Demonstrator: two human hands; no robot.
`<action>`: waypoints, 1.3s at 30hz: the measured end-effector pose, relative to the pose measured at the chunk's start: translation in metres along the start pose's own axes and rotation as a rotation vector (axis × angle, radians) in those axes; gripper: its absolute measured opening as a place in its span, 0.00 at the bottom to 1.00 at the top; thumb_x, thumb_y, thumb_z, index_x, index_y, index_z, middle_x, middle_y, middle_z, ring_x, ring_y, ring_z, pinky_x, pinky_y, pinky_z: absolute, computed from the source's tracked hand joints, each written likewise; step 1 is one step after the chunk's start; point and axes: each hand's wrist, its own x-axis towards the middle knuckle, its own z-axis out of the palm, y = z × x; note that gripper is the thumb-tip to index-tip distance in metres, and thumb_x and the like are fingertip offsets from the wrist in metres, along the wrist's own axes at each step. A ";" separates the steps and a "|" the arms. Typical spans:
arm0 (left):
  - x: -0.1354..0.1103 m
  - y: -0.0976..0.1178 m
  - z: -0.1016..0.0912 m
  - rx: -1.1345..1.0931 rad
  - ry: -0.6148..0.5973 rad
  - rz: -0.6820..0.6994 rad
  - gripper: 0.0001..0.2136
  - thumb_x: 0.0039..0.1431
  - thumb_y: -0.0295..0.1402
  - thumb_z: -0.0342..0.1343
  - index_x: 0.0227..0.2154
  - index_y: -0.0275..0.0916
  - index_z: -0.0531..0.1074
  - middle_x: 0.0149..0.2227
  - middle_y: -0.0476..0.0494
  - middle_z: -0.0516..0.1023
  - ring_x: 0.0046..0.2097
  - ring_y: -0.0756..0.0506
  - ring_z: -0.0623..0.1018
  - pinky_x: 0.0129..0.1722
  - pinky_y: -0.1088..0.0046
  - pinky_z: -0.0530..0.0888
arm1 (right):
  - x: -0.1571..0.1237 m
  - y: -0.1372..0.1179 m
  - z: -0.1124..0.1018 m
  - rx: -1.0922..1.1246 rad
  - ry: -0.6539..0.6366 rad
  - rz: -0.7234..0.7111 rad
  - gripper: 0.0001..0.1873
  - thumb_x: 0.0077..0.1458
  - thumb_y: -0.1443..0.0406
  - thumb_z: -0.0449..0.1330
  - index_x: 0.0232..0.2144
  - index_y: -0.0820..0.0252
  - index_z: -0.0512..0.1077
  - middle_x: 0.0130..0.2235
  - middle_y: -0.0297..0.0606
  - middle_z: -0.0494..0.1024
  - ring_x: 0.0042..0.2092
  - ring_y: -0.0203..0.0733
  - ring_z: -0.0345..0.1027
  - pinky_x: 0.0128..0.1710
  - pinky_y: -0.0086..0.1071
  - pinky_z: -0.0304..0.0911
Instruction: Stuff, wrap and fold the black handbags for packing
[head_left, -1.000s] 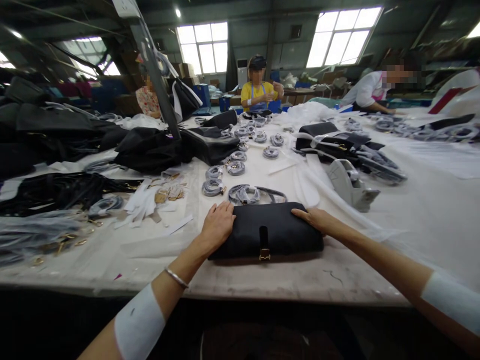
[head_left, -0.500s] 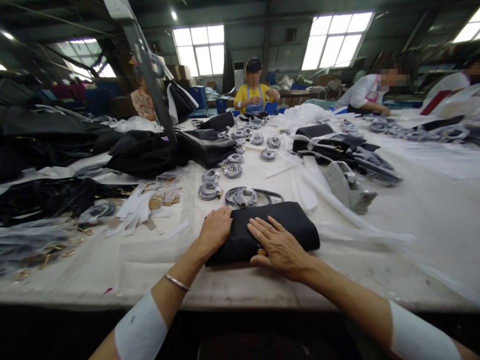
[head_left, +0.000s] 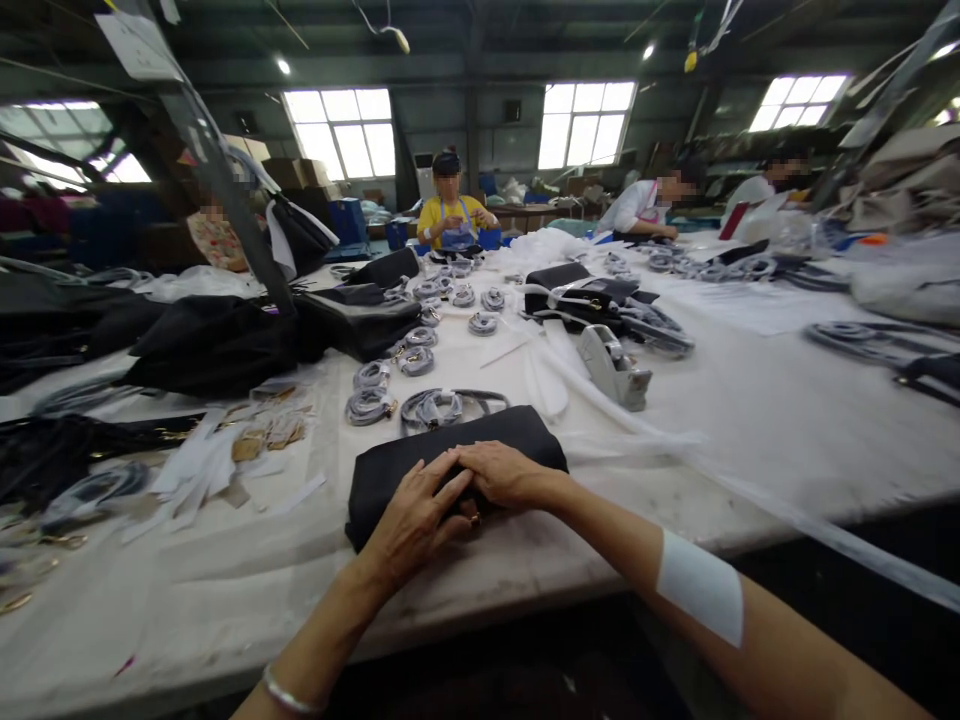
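Observation:
A black handbag [head_left: 394, 470] lies on its side near the table's front edge, with a small gold-coloured fitting partly showing beneath my fingers. My left hand [head_left: 420, 510] rests over the bag's middle, fingers stretched out and slightly apart, thumb near the fitting. Across from it, my right hand [head_left: 501, 474] lies on the bag, its fingertips meeting those of my left hand. Just behind the bag sits a wrapped strap coil [head_left: 439, 408] with a dark handle loop around it. What lies under my palms is hidden.
A tape dispenser [head_left: 613, 368] stands right of centre, beside white foam strips [head_left: 546, 385]. Several wrapped strap coils [head_left: 367, 405] lie left of centre. Black bags [head_left: 217, 335] are heaped at left by a slanted metal post [head_left: 232, 190]. A co-worker in yellow [head_left: 448, 215] sits opposite.
My left hand has moved from the bag's left end onto its middle, and the fingertips of both hands now meet. The view has swung to the right.

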 end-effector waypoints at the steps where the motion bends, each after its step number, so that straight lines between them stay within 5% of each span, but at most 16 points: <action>1: 0.004 0.001 0.002 0.041 -0.014 -0.034 0.24 0.62 0.39 0.53 0.60 0.44 0.61 0.64 0.34 0.61 0.62 0.37 0.66 0.59 0.50 0.65 | 0.002 0.001 -0.001 0.025 0.035 0.010 0.20 0.58 0.70 0.53 0.52 0.59 0.71 0.51 0.43 0.77 0.52 0.46 0.70 0.54 0.40 0.62; 3: 0.013 0.005 0.005 0.118 -0.040 -0.140 0.22 0.63 0.40 0.52 0.59 0.43 0.64 0.63 0.33 0.63 0.59 0.37 0.70 0.56 0.50 0.67 | 0.003 0.000 -0.001 0.049 0.121 0.042 0.19 0.56 0.70 0.55 0.49 0.59 0.73 0.47 0.41 0.79 0.49 0.46 0.72 0.52 0.39 0.64; 6: 0.026 0.015 0.007 0.186 -0.091 -0.286 0.19 0.65 0.39 0.48 0.58 0.45 0.66 0.59 0.37 0.69 0.58 0.37 0.71 0.56 0.50 0.67 | -0.006 -0.009 0.000 0.063 0.289 0.081 0.21 0.55 0.72 0.54 0.51 0.60 0.71 0.54 0.45 0.74 0.55 0.45 0.67 0.55 0.38 0.63; 10: 0.032 0.024 0.004 0.169 -0.123 -0.355 0.19 0.65 0.38 0.47 0.57 0.47 0.67 0.59 0.40 0.70 0.60 0.37 0.69 0.56 0.51 0.65 | -0.053 -0.011 0.007 0.396 0.844 0.163 0.16 0.57 0.68 0.56 0.47 0.58 0.73 0.52 0.43 0.74 0.53 0.44 0.68 0.51 0.37 0.67; 14: 0.033 0.026 0.001 0.136 -0.123 -0.367 0.18 0.65 0.37 0.47 0.56 0.49 0.68 0.59 0.41 0.69 0.61 0.37 0.68 0.57 0.50 0.64 | -0.115 0.016 0.017 1.003 1.296 0.577 0.13 0.48 0.61 0.68 0.37 0.59 0.74 0.36 0.36 0.78 0.39 0.42 0.74 0.44 0.37 0.72; 17: 0.034 0.027 0.000 0.146 -0.143 -0.372 0.19 0.65 0.37 0.46 0.57 0.47 0.68 0.60 0.40 0.68 0.61 0.37 0.67 0.57 0.50 0.63 | -0.132 0.040 0.019 1.377 1.271 0.690 0.15 0.42 0.63 0.72 0.32 0.60 0.73 0.35 0.38 0.78 0.40 0.45 0.76 0.42 0.37 0.74; 21: 0.033 0.028 0.001 0.158 -0.129 -0.366 0.20 0.65 0.37 0.46 0.58 0.46 0.66 0.60 0.40 0.67 0.61 0.37 0.67 0.58 0.49 0.62 | -0.108 0.058 0.015 1.547 1.157 0.687 0.11 0.45 0.64 0.70 0.29 0.61 0.72 0.33 0.42 0.79 0.38 0.45 0.77 0.40 0.36 0.75; 29: 0.031 0.026 0.006 0.152 -0.101 -0.370 0.20 0.65 0.38 0.46 0.59 0.46 0.65 0.60 0.41 0.68 0.61 0.37 0.67 0.58 0.49 0.63 | -0.079 0.066 0.013 1.588 1.260 0.620 0.11 0.46 0.68 0.68 0.31 0.56 0.70 0.27 0.27 0.79 0.31 0.33 0.75 0.32 0.24 0.72; 39: 0.030 0.023 0.008 0.169 -0.082 -0.355 0.20 0.64 0.37 0.47 0.58 0.47 0.66 0.60 0.40 0.68 0.60 0.36 0.68 0.57 0.49 0.63 | -0.069 0.069 0.009 1.580 1.232 0.571 0.14 0.36 0.72 0.70 0.25 0.59 0.69 0.24 0.29 0.78 0.27 0.35 0.73 0.29 0.26 0.70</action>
